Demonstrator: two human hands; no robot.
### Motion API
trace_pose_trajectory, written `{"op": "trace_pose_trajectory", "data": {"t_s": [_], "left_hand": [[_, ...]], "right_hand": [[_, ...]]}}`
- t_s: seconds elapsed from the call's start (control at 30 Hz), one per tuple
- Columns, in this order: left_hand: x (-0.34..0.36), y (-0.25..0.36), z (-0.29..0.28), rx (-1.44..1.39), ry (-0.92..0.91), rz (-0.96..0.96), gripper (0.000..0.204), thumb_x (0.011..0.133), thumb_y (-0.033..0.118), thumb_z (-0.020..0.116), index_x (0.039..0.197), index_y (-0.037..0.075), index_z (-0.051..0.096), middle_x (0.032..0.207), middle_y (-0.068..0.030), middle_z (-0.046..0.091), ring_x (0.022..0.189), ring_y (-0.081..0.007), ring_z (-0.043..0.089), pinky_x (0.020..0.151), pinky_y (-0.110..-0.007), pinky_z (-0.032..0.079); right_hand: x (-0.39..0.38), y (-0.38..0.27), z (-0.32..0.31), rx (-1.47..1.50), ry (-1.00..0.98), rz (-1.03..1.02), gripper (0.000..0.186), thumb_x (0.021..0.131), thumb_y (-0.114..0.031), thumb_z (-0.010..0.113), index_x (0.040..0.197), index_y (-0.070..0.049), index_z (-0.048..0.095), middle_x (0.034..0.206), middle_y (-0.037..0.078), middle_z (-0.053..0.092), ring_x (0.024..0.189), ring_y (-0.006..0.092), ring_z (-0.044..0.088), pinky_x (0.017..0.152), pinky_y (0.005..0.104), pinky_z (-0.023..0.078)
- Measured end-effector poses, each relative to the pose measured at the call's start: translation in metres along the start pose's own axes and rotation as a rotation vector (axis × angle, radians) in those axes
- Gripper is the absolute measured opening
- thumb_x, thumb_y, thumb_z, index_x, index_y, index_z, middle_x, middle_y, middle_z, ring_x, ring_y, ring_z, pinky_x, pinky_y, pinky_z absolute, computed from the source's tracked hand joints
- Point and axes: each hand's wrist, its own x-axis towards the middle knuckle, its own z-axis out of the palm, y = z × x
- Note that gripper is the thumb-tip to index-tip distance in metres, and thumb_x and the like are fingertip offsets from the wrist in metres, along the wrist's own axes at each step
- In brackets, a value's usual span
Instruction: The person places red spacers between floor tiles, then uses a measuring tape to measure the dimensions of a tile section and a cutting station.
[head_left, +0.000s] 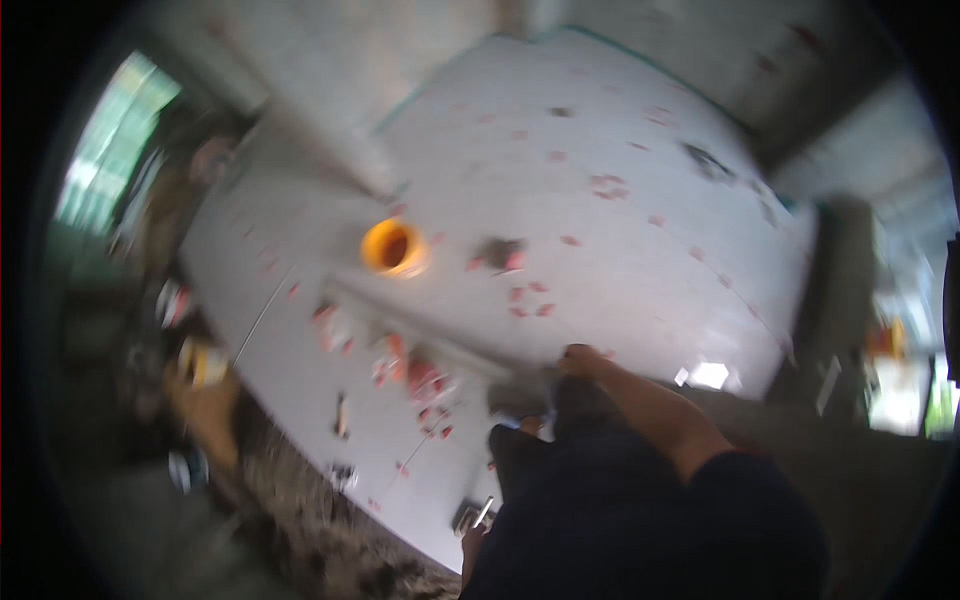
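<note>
The picture is smeared by motion. My left hand (473, 540) is low in the view, partly hidden by my dark clothing. Its fingers appear closed at a small grey flat tool with a pale bar (482, 513), whose exact kind is too blurred to tell. My bare right arm reaches forward, and my right hand (579, 357) rests by my bent knee. Its fingers are too smeared to read, and no held thing shows there. Beneath me spreads a pale tiled floor (620, 270) dotted with small red pieces.
An orange bucket (394, 247) stands ahead on the left. Nearer lie clear bags of red pieces (428, 378) and a short stick-like tool (342, 416). A dark lump (500, 252) sits mid-floor. Rough brown ground (300, 500) and another yellow bucket (204, 363) border the tiles.
</note>
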Motion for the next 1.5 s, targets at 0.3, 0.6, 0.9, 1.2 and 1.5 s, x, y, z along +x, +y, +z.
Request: {"op": "trace_pose_trajectory", "data": {"t_s": [0.3, 0.6, 0.9, 1.2, 1.5], "left_hand": [[0.013, 0.004, 0.019, -0.827, 0.221, -0.267, 0.019, 0.083, 0.024, 0.058, 0.087, 0.006, 0.057, 0.072, -0.0143, 0.062, 0.061, -0.0288, 0.061, 0.051, -0.04, 0.045], [0.04, -0.009, -0.139, -1.541, 0.226, -0.677, 0.036, 0.087, 0.029, 0.057, 0.102, -0.003, 0.056, 0.081, -0.017, 0.064, 0.058, -0.0228, 0.063, 0.052, -0.031, 0.05], [0.123, -0.057, -0.205, -1.15, 0.219, -0.577, 0.022, 0.084, 0.023, 0.058, 0.068, 0.008, 0.053, 0.062, -0.0083, 0.058, 0.058, -0.0176, 0.064, 0.051, -0.03, 0.049], [0.178, -0.028, -0.344, -1.749, 0.208, -0.382, 0.026, 0.077, 0.0, 0.06, 0.103, -0.004, 0.06, 0.083, -0.0137, 0.066, 0.071, -0.0221, 0.066, 0.055, -0.026, 0.048], [0.307, -0.069, -0.532, -1.711, 0.246, -0.707, 0.018, 0.087, 0.022, 0.058, 0.088, 0.005, 0.062, 0.08, -0.0062, 0.065, 0.067, -0.0162, 0.063, 0.057, -0.026, 0.044]], "right_hand": [[0.048, -0.017, 0.0, 0.372, -0.019, 0.127, 0.035, 0.083, -0.03, 0.055, 0.085, 0.004, 0.063, 0.075, 0.019, 0.066, 0.063, 0.0249, 0.068, 0.059, 0.0381, 0.053], [0.104, -0.026, -0.02, 0.576, -0.138, 0.337, 0.028, 0.081, -0.023, 0.058, 0.091, 0.003, 0.061, 0.079, 0.012, 0.064, 0.064, 0.0213, 0.066, 0.05, 0.0316, 0.051], [0.275, -0.037, -0.107, 0.338, -0.221, 0.224, 0.024, 0.076, -0.024, 0.062, 0.084, -0.002, 0.064, 0.077, 0.015, 0.065, 0.069, 0.0256, 0.065, 0.06, 0.0397, 0.051], [0.465, -0.058, -0.339, 0.701, 0.268, 0.571, 0.033, 0.085, -0.026, 0.061, 0.099, 0.004, 0.06, 0.08, 0.01, 0.062, 0.068, 0.0181, 0.061, 0.065, 0.0335, 0.05], [0.736, -0.094, -0.518, 0.628, 0.342, 0.064, 0.029, 0.086, -0.029, 0.055, 0.089, 0.0, 0.06, 0.078, 0.011, 0.063, 0.069, 0.0204, 0.062, 0.067, 0.0332, 0.05]]}}
